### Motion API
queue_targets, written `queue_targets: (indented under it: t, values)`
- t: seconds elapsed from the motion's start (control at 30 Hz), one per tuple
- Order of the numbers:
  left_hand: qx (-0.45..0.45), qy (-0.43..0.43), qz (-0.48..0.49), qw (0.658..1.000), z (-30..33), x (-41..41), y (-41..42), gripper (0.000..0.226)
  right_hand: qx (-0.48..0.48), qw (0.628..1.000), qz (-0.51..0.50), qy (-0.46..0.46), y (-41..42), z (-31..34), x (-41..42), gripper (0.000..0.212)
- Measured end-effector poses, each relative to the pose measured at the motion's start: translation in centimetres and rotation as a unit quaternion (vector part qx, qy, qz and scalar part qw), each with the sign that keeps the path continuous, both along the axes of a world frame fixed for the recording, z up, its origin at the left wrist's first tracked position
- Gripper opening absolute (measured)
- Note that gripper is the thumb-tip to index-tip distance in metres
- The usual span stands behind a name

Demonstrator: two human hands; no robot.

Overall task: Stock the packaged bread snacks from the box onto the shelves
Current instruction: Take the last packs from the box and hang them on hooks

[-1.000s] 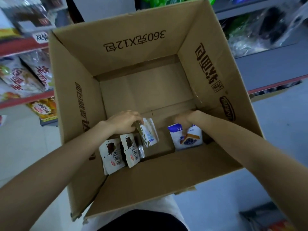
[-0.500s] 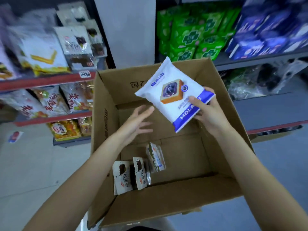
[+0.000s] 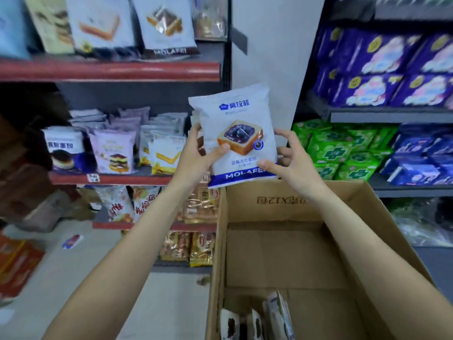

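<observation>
A white blueberry bread packet (image 3: 236, 136) is held upright above the open cardboard box (image 3: 282, 256), the left hand (image 3: 196, 158) and right hand (image 3: 291, 163) each gripping a side. Behind stand red-edged shelves (image 3: 110, 71) of snack bags, grey shelves (image 3: 389, 116) at right, over a pale floor (image 3: 157, 303).

green packs (image 3: 343, 148) are stacked on a grey shelf at the right, with blue packs (image 3: 421, 158) just beside them on the same level. above these, purple packs (image 3: 382, 69) with pale pictures fill the next level. a white pillar (image 3: 274, 45) stands between the two racks. on the pale floor (image 3: 98, 278) at the left lies a small scrap of paper (image 3: 71, 241), and an orange carton (image 3: 17, 261) sits at the far left edge, blurred. clear crumpled plastic (image 3: 426, 224) lies low at the right.
</observation>
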State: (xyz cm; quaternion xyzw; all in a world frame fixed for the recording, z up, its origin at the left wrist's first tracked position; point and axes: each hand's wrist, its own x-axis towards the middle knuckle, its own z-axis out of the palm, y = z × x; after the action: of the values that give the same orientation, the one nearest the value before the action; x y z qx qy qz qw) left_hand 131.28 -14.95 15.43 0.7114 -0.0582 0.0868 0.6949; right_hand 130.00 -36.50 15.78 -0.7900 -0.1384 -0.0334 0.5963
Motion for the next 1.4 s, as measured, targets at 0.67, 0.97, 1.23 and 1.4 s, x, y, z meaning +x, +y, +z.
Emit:
queue_targets:
  t: [0.67,0.97,1.23,1.4]
  values:
    - [0.199,-0.234,0.195,0.931,16.0,20.1,14.2,0.063,-0.126,0.945,-0.174,-0.245,19.4,13.8,22.4,0.093]
    - [0.35,-0.238,0.237,0.874,14.0,21.0,15.4,0.063,-0.261,0.935,-0.15,-0.187,19.5,13.0,25.1,0.086]
    - [0.347,-0.253,0.311,0.848,12.3,16.3,15.7,0.043,-0.191,0.928,-0.215,-0.236,18.5,11.8,20.5,0.063]
    - [0.252,-0.302,0.166,0.905,8.8,10.4,13.4,0.02,-0.186,0.901,-0.184,-0.347,14.5,6.9,12.3,0.03]
